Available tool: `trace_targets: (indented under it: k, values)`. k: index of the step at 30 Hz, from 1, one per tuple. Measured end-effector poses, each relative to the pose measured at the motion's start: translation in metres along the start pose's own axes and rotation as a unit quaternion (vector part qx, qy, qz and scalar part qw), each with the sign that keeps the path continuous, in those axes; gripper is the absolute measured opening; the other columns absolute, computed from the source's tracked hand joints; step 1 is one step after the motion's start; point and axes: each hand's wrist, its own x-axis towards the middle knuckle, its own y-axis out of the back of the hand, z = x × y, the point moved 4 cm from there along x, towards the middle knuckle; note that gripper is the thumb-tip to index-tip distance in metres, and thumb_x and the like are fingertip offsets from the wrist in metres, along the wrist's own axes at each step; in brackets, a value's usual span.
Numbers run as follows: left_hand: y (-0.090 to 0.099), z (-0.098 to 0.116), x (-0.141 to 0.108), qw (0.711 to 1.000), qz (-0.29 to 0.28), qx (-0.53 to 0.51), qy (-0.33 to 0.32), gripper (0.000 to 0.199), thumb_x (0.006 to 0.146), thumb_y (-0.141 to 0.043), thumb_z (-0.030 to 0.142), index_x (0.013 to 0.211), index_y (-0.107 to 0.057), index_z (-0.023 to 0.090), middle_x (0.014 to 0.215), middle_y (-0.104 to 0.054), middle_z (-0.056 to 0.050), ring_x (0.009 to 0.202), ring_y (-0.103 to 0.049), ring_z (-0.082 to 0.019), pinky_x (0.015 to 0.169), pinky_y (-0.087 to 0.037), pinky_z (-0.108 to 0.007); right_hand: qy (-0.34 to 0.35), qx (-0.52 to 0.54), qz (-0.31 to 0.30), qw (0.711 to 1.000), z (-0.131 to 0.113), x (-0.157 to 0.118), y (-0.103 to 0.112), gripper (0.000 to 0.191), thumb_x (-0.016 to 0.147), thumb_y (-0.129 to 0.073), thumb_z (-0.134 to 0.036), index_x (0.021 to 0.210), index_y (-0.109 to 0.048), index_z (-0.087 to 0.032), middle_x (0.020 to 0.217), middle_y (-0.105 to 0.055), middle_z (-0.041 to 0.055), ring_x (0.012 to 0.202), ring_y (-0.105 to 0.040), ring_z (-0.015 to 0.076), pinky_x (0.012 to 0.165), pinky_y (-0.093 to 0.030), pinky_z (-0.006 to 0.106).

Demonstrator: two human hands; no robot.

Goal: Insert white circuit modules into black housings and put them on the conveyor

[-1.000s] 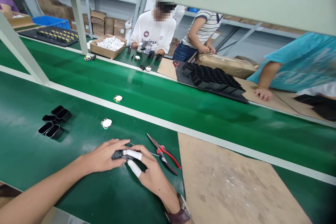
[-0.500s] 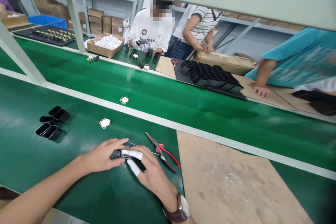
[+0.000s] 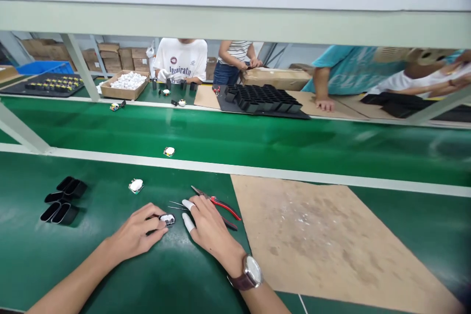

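Note:
My left hand [image 3: 142, 230] is closed on a small black oval housing [image 3: 162, 217] with a white-topped circuit board in its open end, which faces right. Right of it, my right hand [image 3: 208, 223] has white finger cots on thumb and forefinger, held apart. Between and beneath these fingers runs a pair of thin metal tweezers [image 3: 177, 205], its tips pointing left; its rear end is hidden by the hand. Long-nose pliers [image 3: 224, 207] with red and black handles lie partly behind my right hand. A circuit board with a white top [image 3: 136, 186] lies beyond my left hand.
Several empty black housings [image 3: 61, 208] stand at left. A brown board [image 3: 294, 225] covers the bench at right. Another circuit board [image 3: 169, 151] sits on the green belt [image 3: 257, 142]. Across it are co-workers, a box of white parts [image 3: 127, 86] and a black housing array [image 3: 263, 98].
My right hand has come away from the housing and moved over the tweezers. My left hand still holds the housing. The camera view has tilted up.

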Motion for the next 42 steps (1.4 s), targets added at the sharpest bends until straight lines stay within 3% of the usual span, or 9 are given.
trace_targets:
  k: [8, 14, 18, 22, 26, 31, 35, 38, 42]
  values:
    - [0.029, -0.015, 0.017, 0.987, 0.143, 0.068, -0.016, 0.008, 0.095, -0.073, 0.014, 0.099, -0.07, 0.021, 0.107, -0.076, -0.008, 0.091, -0.075, -0.019, 0.08, -0.061, -0.029, -0.02, -0.042, -0.091, 0.995, -0.005, 0.003, -0.005, 0.024, 0.092, -0.056, -0.001, 0.105, -0.07, -0.014, 0.113, -0.065, 0.0112, 0.107, -0.06, 0.0269, 0.099, -0.051, 0.041]
    - [0.084, -0.095, 0.06, 0.952, 0.188, 0.164, 0.179, 0.029, 0.09, -0.069, 0.05, 0.086, -0.075, 0.022, 0.104, -0.08, -0.007, 0.086, -0.078, -0.023, 0.082, -0.064, -0.035, -0.048, -0.055, -0.079, 0.994, -0.001, 0.003, 0.005, 0.021, 0.094, -0.054, -0.005, 0.107, -0.07, -0.012, 0.113, -0.065, 0.0144, 0.108, -0.062, 0.0295, 0.092, -0.053, 0.042]
    - [0.107, -0.147, 0.083, 0.925, 0.207, 0.206, 0.245, 0.033, 0.083, -0.064, 0.052, 0.082, -0.072, 0.02, 0.085, -0.078, -0.009, 0.071, -0.075, -0.026, 0.072, -0.062, -0.04, -0.075, -0.065, -0.07, 0.993, 0.003, 0.002, 0.009, 0.022, 0.092, -0.058, -0.006, 0.11, -0.069, -0.01, 0.116, -0.066, 0.0165, 0.11, -0.063, 0.0313, 0.094, -0.053, 0.043]
    - [0.113, -0.167, 0.101, 0.91, 0.204, 0.247, 0.263, 0.029, 0.08, -0.063, 0.05, 0.074, -0.066, 0.022, 0.078, -0.075, -0.01, 0.084, -0.074, -0.034, 0.084, -0.059, -0.048, -0.09, -0.07, -0.058, 0.992, 0.003, 0.002, 0.006, 0.026, 0.088, -0.06, -0.003, 0.112, -0.068, -0.009, 0.111, -0.067, 0.0171, 0.105, -0.066, 0.031, 0.09, -0.054, 0.043]
    - [0.084, -0.154, 0.127, 0.933, 0.168, 0.25, 0.197, 0.031, 0.087, -0.065, 0.048, 0.097, -0.071, 0.019, 0.116, -0.075, -0.018, 0.125, -0.062, -0.04, 0.11, -0.047, -0.058, -0.093, -0.067, -0.05, 0.992, 0.003, 0.002, 0.0, 0.027, 0.086, -0.062, -0.003, 0.111, -0.068, -0.008, 0.109, -0.066, 0.0184, 0.101, -0.066, 0.0316, 0.085, -0.054, 0.044]
    - [-0.004, -0.131, 0.177, 0.981, 0.024, 0.176, 0.078, 0.044, 0.09, -0.068, 0.037, 0.132, -0.067, 0.022, 0.141, -0.069, -0.011, 0.135, -0.061, -0.031, 0.117, -0.047, -0.049, -0.094, -0.073, -0.021, 0.993, 0.002, 0.0, -0.004, 0.023, 0.087, -0.06, -0.003, 0.107, -0.069, -0.008, 0.105, -0.066, 0.0197, 0.098, -0.066, 0.0324, 0.082, -0.055, 0.045]
    - [-0.061, -0.125, 0.216, 0.988, -0.014, 0.142, 0.05, 0.054, 0.089, -0.067, 0.028, 0.142, -0.063, 0.019, 0.146, -0.066, -0.014, 0.137, -0.061, -0.031, 0.116, -0.049, -0.048, -0.094, -0.092, -0.012, 0.991, 0.004, -0.001, -0.002, 0.022, 0.087, -0.063, -0.01, 0.108, -0.069, -0.007, 0.103, -0.067, 0.021, 0.096, -0.067, 0.0326, 0.081, -0.056, 0.045]
    - [-0.08, -0.125, 0.235, 0.989, -0.004, 0.135, 0.064, 0.046, 0.093, -0.064, 0.028, 0.138, -0.066, 0.018, 0.131, -0.074, -0.015, 0.124, -0.067, -0.032, 0.109, -0.053, -0.049, -0.083, -0.102, -0.037, 0.991, 0.004, 0.001, 0.0, 0.032, 0.085, -0.068, -0.016, 0.114, -0.069, -0.004, 0.106, -0.068, 0.0222, 0.096, -0.067, 0.0341, 0.083, -0.058, 0.047]
    - [-0.075, -0.114, 0.238, 0.987, 0.029, 0.128, 0.093, 0.039, 0.096, -0.064, 0.031, 0.132, -0.068, 0.017, 0.117, -0.076, -0.016, 0.112, -0.07, -0.032, 0.101, -0.056, -0.05, -0.079, -0.108, -0.051, 0.99, 0.005, 0.002, 0.002, 0.037, 0.083, -0.071, -0.017, 0.116, -0.069, -0.001, 0.11, -0.068, 0.0248, 0.101, -0.067, 0.0362, 0.085, -0.059, 0.047]
